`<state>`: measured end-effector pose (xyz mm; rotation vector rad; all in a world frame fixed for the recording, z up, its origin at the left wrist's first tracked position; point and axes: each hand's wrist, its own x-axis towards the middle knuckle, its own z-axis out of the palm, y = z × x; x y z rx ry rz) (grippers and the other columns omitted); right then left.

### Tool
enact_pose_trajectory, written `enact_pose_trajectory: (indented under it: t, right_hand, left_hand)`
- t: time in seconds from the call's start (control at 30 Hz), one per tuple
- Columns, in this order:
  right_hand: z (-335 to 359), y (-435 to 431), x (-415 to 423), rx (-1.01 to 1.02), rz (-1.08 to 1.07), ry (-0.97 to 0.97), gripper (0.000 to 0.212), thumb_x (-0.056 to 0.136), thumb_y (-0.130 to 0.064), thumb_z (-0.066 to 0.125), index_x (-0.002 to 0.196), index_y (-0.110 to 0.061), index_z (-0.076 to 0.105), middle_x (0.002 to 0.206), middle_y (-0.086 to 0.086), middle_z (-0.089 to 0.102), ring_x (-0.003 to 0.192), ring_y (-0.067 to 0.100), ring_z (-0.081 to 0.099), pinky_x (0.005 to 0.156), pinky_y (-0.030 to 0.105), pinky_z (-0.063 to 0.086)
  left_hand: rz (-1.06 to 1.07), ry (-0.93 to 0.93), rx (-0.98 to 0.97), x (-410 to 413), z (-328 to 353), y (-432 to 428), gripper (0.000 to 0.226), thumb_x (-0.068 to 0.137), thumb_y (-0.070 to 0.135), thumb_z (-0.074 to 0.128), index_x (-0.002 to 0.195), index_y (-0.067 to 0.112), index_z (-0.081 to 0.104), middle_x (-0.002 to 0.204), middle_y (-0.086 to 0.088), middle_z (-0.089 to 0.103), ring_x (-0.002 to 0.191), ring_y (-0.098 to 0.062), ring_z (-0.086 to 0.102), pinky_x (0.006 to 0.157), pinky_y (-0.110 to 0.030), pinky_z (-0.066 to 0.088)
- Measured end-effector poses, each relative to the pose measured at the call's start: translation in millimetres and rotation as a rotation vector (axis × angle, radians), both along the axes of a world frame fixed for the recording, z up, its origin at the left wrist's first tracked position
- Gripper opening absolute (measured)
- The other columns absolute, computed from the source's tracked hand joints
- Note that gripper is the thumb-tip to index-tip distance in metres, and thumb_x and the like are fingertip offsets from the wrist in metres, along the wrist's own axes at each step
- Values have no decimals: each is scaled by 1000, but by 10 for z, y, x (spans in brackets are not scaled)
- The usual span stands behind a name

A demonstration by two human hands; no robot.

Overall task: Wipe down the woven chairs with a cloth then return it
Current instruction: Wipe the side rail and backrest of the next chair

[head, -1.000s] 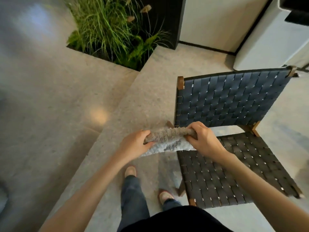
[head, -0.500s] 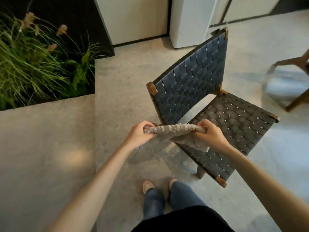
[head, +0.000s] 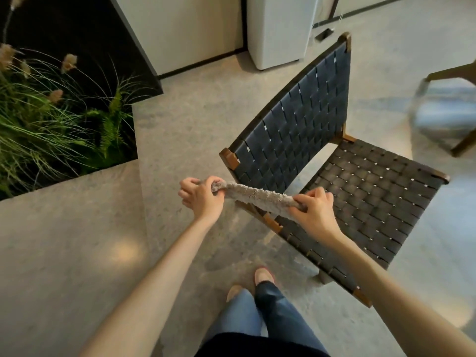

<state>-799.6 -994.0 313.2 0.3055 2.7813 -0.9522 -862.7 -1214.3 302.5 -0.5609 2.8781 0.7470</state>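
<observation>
**A:** Both fists are clenched on the fuzzy grey cloth (head: 257, 197), rolled into a rope: left hand (head: 202, 195) grips one end, right hand (head: 313, 208) the other. What goes wrong from here?

**B:** My guess: wiping with it rolled up, barely any surface touches the straps. And a fuzzy pile could snag on the weave gaps.

**A:** Where's it sit?

**B:** In the air between the hands, just in front of the woven chair (head: 360, 202), crossing its near seat corner, the backrest beyond it. Another chair (head: 453, 109) stands well beyond, blurred.
</observation>
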Motion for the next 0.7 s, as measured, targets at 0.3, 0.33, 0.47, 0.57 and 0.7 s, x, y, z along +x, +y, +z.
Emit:
enact_pose_trajectory:
  t: [0.3,0.33,0.47,0.57,0.7]
  right_hand:
    - [-384,-531,-735,-118,-206,-115,22,97,-24,52,114,-22,66,104,8,58,94,23,53,73,35,46]
    - [-422,-604,-813,-198,-262,-116,21,97,-21,50,111,-20,65,101,7,62,89,23,59,74,38,52]
    - [-629,-888,-1061,-473,-532,-70,18,99,-17,50,111,-17,63,94,-2,63,83,15,65,77,35,60]
    - [-864,-1051,-1174,-569,-630,-6,16,97,-20,55,111,-19,63,102,-2,63,98,16,63,88,40,56]
    - [-1127,-1219,-1211,-663,-638,55,19,91,-21,63,109,-27,60,107,-1,64,100,15,62,92,38,54]
  left_hand:
    - [148,28,526,-752,-431,-286,25,85,0,58,90,25,57,104,-5,62,90,-23,61,79,-35,54]
    - [159,23,596,-846,-490,-302,27,85,0,57,90,26,56,106,-5,63,92,-26,64,79,-38,56]
    - [42,-61,895,-1147,-773,-321,31,93,11,54,110,36,52,131,-2,52,116,-21,56,93,-34,50]
    - [-213,-59,893,-1172,-942,-317,30,96,36,48,112,60,46,143,6,45,129,-15,46,106,-44,41]
    - [-278,-26,968,-1134,-1166,-361,38,90,46,46,120,66,36,149,7,36,136,-14,37,112,-46,33]
